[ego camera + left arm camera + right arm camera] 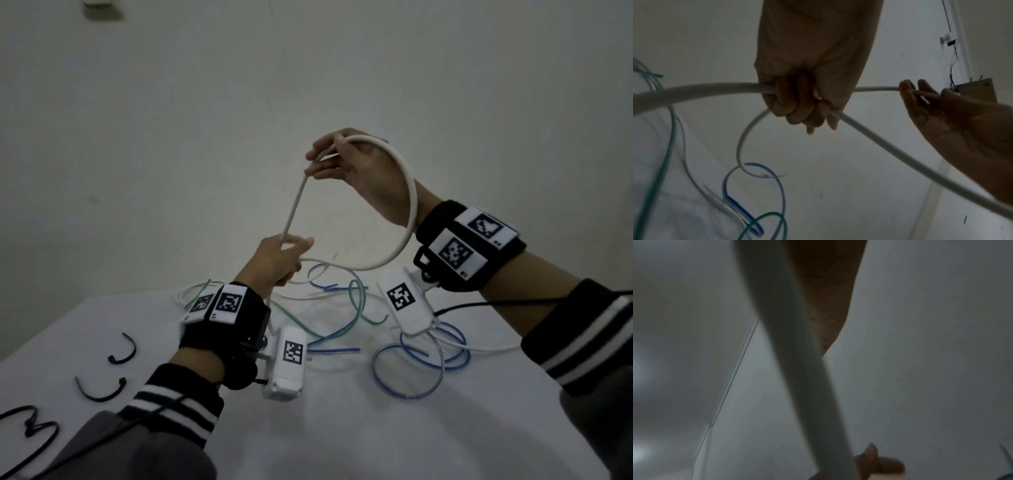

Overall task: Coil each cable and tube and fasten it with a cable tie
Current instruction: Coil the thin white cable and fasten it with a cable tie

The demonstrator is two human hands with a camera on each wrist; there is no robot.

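A thick white tube (409, 192) stands in the air as one big loop above the table. My left hand (284, 257) grips its lower part in a fist where two runs of the tube cross (705, 91). My right hand (329, 161) is higher up and pinches the top of the loop between thumb and nearly straight fingers (906, 95). From there the tube curves round my right wrist and back down to the left hand. In the right wrist view the tube (797, 353) runs blurred close past the lens. Black cable ties (125, 349) lie at the table's left.
On the white table (376, 428) lie loose blue tubes (421, 363), a green tube (356, 301) and a thin white cable (479, 347), tangled in the middle and right. More black ties (101, 389) and a black wire (30, 428) lie front left. A plain wall stands behind.
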